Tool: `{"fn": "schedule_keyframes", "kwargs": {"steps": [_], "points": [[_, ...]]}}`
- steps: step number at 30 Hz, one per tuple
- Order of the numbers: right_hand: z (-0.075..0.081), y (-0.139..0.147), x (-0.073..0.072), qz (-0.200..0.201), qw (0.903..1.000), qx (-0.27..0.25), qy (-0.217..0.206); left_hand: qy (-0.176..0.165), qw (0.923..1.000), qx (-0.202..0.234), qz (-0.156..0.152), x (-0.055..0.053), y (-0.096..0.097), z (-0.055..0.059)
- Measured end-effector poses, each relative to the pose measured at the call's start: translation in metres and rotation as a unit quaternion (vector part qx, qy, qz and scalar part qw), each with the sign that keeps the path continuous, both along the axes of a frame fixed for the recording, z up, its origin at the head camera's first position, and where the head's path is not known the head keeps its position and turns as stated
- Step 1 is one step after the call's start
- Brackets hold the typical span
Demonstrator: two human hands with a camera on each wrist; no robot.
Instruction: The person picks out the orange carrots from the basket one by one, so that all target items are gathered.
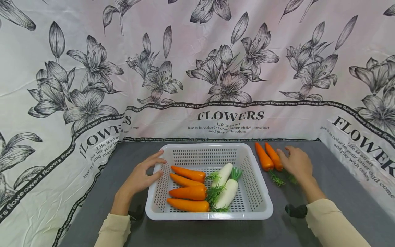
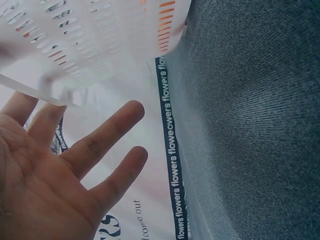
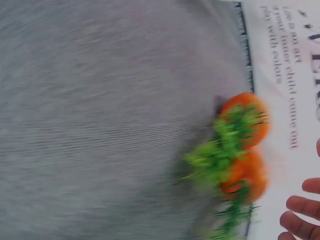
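A white perforated plastic basket (image 1: 210, 215) stands in the middle of the dark table. In it, several orange carrots (image 1: 188, 206) lie side by side on the left, and two white radishes (image 1: 227, 194) with green tops rest at their right. My left hand (image 1: 140, 177) touches the basket's left rim with its fingers loosely spread; in the left wrist view, two fingers (image 2: 107, 132) extend below the rim. Outside the basket at the right lie two more carrots (image 1: 264, 158) with leafy tops. My right hand (image 1: 297, 165) is right beside them, fingers relaxed and apart from the carrots in the right wrist view.
A grey cloth (image 1: 334, 192) covers the table. White fabric printed with flowers (image 1: 228, 120) rises behind it and along both sides. Dark wrist straps (image 1: 296, 211) sit below each hand.
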State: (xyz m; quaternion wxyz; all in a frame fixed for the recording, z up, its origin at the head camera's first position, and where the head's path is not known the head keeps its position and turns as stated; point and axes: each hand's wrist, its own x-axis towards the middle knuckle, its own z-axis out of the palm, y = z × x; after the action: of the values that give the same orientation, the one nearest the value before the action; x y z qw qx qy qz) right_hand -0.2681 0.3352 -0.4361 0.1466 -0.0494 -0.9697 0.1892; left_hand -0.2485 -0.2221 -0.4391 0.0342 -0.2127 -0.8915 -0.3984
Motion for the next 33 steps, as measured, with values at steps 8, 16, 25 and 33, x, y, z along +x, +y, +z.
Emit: {"fn": "schedule_keyframes", "kwargs": {"steps": [8, 16, 25, 33], "points": [[0.049, -0.025, -0.01, 0.045, 0.998, -0.041, 0.019, 0.0, 1.0, -0.001, 0.002, 0.0, -0.001, 0.0], [0.081, -0.065, -0.018, 0.138, 0.9884, -0.061, 0.018, 0.001, 1.0, 0.005, -0.004, 0.002, 0.0, 0.002], [0.095, -0.113, -0.028, 0.249, 0.9669, -0.048, 0.023, 0.001, 1.0, 0.007, -0.005, 0.002, 0.0, 0.001], [0.093, -0.144, -0.033, 0.306, 0.9512, -0.037, 0.011, -0.001, 1.0, 0.005, -0.006, 0.001, -0.001, 0.001]]}}
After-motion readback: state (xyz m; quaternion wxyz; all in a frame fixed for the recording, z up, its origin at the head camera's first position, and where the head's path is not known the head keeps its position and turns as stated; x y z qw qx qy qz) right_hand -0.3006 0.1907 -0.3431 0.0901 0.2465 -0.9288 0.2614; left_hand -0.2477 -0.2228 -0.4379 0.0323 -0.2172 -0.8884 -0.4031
